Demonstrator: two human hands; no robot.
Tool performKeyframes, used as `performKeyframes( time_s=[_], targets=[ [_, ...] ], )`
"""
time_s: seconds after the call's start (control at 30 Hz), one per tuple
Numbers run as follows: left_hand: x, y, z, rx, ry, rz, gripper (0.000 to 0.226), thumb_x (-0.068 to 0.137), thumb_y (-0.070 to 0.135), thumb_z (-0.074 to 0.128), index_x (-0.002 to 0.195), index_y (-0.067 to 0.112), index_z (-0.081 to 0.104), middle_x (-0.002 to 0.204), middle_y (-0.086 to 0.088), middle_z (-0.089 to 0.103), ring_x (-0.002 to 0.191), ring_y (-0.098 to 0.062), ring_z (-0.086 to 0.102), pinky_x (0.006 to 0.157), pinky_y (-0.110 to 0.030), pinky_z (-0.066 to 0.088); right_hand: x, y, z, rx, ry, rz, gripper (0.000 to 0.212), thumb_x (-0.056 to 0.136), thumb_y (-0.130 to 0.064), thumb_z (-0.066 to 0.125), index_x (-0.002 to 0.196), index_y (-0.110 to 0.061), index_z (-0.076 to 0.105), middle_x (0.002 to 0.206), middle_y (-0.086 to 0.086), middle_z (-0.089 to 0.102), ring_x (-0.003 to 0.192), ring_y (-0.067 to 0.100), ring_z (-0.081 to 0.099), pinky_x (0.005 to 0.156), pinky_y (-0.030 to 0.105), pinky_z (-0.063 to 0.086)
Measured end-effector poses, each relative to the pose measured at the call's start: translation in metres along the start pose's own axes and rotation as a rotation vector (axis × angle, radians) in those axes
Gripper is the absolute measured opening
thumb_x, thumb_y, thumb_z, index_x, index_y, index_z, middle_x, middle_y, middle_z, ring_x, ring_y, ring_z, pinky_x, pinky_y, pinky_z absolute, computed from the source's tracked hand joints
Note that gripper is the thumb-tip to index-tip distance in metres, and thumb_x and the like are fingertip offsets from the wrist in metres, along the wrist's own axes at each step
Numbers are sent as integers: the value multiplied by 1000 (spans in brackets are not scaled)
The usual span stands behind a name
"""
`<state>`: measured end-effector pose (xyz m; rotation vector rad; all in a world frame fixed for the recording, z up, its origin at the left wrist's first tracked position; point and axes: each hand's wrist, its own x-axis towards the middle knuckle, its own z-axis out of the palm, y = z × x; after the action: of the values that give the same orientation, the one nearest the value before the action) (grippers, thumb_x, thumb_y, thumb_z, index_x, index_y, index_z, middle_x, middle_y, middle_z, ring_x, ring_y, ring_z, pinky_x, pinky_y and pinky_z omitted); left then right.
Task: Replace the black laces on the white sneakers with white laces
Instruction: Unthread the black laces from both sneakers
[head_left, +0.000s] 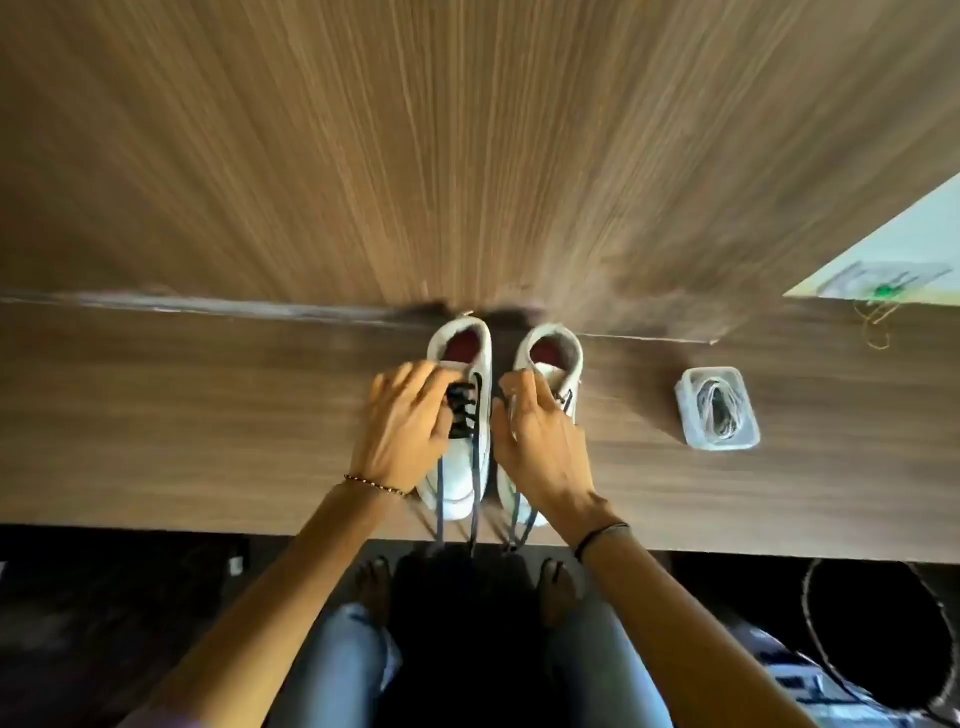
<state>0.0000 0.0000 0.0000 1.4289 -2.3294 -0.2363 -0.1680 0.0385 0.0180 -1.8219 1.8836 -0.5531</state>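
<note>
A left white sneaker (460, 486) and a right white sneaker (561, 358) were set side by side on the brown wooden table (208, 415), toes near. The left one's black laces (460, 410) were pinched by the left hand (405, 423); the right white sneaker was gripped by the curled right hand (540, 434). White laces (719, 410) were coiled in a clear plastic tub (693, 434) to the right.

Your wood-grain table (208, 426) runs back to a seam where an upright panel (467, 130) of the same wood rises. Two white sneakers stand on it side by side near the front edge: the left sneaker (457, 496) and the right sneaker (558, 371), toes towards you, heel openings towards the panel. Their black laces (440, 514) trail over the front edge. Well apart to your right sits a clear plastic tub (685, 410) holding coiled white laces (719, 413) — and farther back, a thin yellowish cord (878, 332) lies loose.
</note>
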Motion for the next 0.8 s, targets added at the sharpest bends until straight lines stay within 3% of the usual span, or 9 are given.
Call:
performKeyframes(
  time_s=[0.1,0.17,0.23,0.37,0.47,0.57,0.8],
  targets=[
    [2,-6,19,-108,170,-8,32,90,8,50,115,10,70,112,-7,66,101,-27,58,85,-44,49,10,10,24,-16,205,-84,11,106,-28,49,110,-17,50,105,0,60,58,24,59,42,25,26],
    [-1,-11,37,-175,273,16,30,91,4,53,116,8,70,111,-8,65,102,-26,56,86,-44,48,12,19,44,-78,328,-95,10,103,-25,56,107,-16,54,95,-4,63,49,12,44,41,18,14],
    [-6,-16,51,-189,354,44,28,93,3,55,116,7,70,111,-8,65,102,-27,57,86,-45,47,12,25,53,-103,430,-115,9,102,-25,59,105,-16,57,89,-8,64,50,8,38,42,16,11],
    [-10,-24,69,-202,490,81,24,96,4,56,116,5,70,113,-9,67,106,-27,60,90,-47,47,12,34,64,-93,527,-186,10,103,-27,57,105,-17,55,87,-9,64,53,10,49,39,18,26],
    [-7,-24,75,-230,542,113,23,96,2,57,115,5,69,114,-10,65,108,-25,59,95,-41,47,15,32,62,-74,519,-209,12,103,-27,54,109,-17,52,92,-7,65,64,19,61,45,32,44],
    [-15,-17,78,-199,557,123,24,93,2,54,113,5,68,115,-10,63,109,-26,58,97,-38,46,8,30,61,-73,498,-251,15,103,-28,51,110,-16,50,100,-4,66,77,26,65,54,44,51],
    [-29,8,52,-172,324,-22,33,89,-4,59,120,8,61,122,-9,57,117,-30,54,98,-49,47,-32,21,49,-1,336,-278,17,100,-25,52,111,-12,48,107,7,65,86,32,65,65,50,55]
  ],
)
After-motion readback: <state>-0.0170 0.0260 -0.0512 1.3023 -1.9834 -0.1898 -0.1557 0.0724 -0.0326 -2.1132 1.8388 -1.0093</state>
